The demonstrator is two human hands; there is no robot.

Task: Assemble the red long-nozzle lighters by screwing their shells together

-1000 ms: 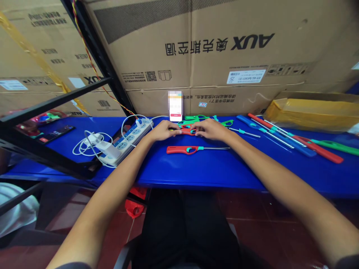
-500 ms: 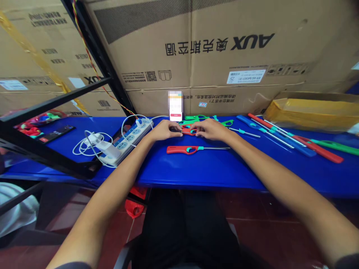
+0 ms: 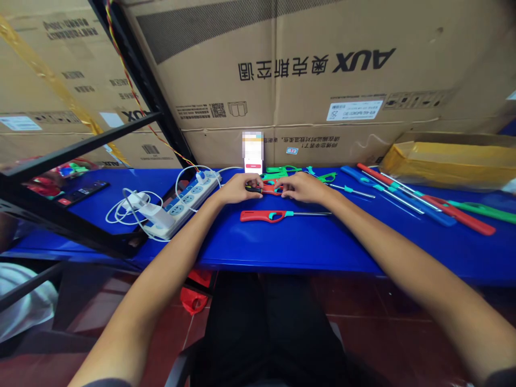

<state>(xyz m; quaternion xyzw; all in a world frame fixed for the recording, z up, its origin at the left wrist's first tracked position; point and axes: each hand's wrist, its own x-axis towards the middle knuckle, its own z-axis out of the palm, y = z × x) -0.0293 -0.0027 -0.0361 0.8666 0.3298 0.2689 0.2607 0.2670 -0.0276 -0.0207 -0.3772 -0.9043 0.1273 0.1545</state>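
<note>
My left hand is closed round a small tool with a black and yellow handle, which looks like a screwdriver; its tip is hard to make out. The tool points right, at a red gas lighter lying on the blue table. My right hand pinches the right part of that lighter and hides some of it. Nearer to me lies another red lighter with a teal trigger and a long metal tube. Behind my hands are green lighter pieces.
A lit phone leans against a large carton. To the left are a white power strip with chargers and a black metal frame. Several red, blue and green lighters and an open carton are at right.
My left fingers have shifted, and more of the tool's black and yellow handle shows. My right hand has barely moved. At the far left, blurred movement shows near the colourful items.
</note>
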